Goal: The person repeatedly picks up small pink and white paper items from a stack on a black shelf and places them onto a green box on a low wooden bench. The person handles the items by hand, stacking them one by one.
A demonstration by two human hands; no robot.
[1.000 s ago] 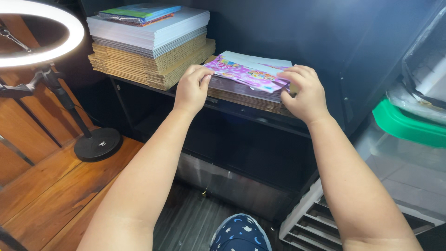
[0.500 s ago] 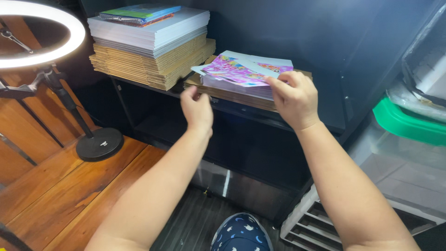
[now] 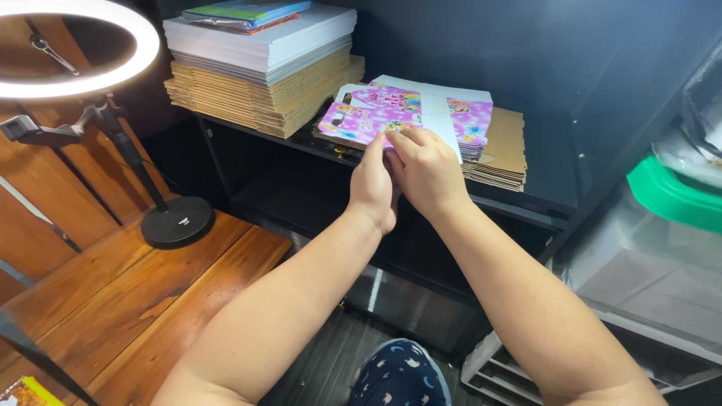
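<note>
Pink printed card, earlier gripped at both ends, is now pinched at its near edge by left hand and right hand together

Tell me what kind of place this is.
Probably a small craft or packing corner: flat cardboard stacks on a dark shelf, a ring light, and both hands folding a pink printed card sheet.

The flat box sheet is pink and purple with bright cartoon prints and white flaps. The stack under it is plain brown cardboard. The tall pile is brown corrugated below, white sheets above, topped by green and blue covers. The shelf is black. The ring light glows white, and the floor is reddish-brown wood
</note>
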